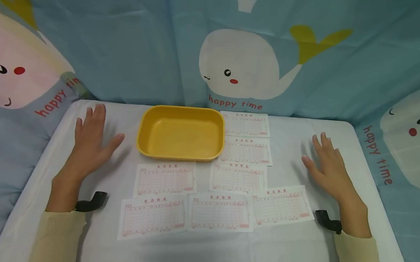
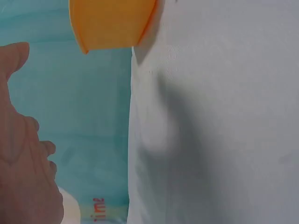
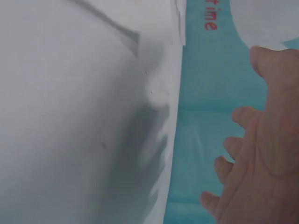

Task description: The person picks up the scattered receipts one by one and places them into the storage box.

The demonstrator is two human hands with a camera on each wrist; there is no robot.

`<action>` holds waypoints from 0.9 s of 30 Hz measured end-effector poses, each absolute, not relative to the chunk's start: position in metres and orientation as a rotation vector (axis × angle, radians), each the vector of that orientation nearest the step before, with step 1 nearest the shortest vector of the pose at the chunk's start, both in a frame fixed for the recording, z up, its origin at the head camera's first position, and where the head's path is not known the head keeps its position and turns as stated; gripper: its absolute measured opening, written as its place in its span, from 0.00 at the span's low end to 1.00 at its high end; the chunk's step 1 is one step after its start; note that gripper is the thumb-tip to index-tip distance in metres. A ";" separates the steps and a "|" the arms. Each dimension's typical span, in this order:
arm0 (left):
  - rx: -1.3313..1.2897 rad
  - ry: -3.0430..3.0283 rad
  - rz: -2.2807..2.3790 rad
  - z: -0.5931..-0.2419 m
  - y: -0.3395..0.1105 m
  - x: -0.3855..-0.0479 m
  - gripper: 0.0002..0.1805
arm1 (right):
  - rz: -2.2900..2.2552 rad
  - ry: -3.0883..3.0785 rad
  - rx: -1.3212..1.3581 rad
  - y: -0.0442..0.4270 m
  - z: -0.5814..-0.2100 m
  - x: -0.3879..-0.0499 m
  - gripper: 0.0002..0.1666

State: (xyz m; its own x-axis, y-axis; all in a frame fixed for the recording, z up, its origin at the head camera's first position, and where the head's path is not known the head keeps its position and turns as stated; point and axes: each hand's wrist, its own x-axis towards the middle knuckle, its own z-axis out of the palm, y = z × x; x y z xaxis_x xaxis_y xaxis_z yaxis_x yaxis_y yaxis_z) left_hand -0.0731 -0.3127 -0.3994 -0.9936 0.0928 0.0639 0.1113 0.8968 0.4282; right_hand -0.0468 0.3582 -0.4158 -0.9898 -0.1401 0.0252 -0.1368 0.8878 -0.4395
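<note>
My left hand point(image 1: 89, 142) hovers over the left side of the white table, fingers extended and thumb spread, holding nothing. Over the right side my right hand point(image 1: 328, 170) is likewise spread and holds nothing. Both cast shadows on the cloth. Between them, at the back, stands a yellow plastic tray point(image 1: 181, 156) with nothing inside. Several white paper slips printed with red forms lie flat: one slip point(image 1: 245, 124) beside the tray, others below it, such as the front left slip point(image 1: 153, 217) and the tilted right slip point(image 1: 282, 205). Some overlap at their edges.
A blue curtain point(image 1: 140, 47) with whale prints hangs behind the table and along both sides. The white tablecloth point(image 1: 205, 254) shows around the slips. A black wrist mount point(image 1: 92, 202) sits on the left wrist, a similar mount point(image 1: 326, 221) on the right.
</note>
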 end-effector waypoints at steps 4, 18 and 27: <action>-0.215 -3.010 -0.749 -0.397 -0.302 -0.084 0.55 | -0.800 3.002 -0.264 0.351 -0.416 -0.036 0.46; -0.345 -3.062 -0.841 -0.408 -0.259 -0.102 0.52 | -0.906 2.888 -0.245 0.339 -0.423 0.013 0.38; -0.365 -3.066 -0.834 -0.418 -0.253 -0.102 0.55 | -0.814 2.924 -0.178 0.334 -0.427 0.035 0.39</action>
State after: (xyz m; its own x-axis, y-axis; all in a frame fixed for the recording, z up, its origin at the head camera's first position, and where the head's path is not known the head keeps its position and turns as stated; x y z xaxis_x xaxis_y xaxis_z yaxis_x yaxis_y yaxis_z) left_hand -0.1016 -0.2526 -0.4182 -0.9723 0.2336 0.0053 0.2041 0.8380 0.5060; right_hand 0.0353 0.3342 -0.4271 -0.9880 -0.1396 -0.0657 -0.0855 0.8500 -0.5198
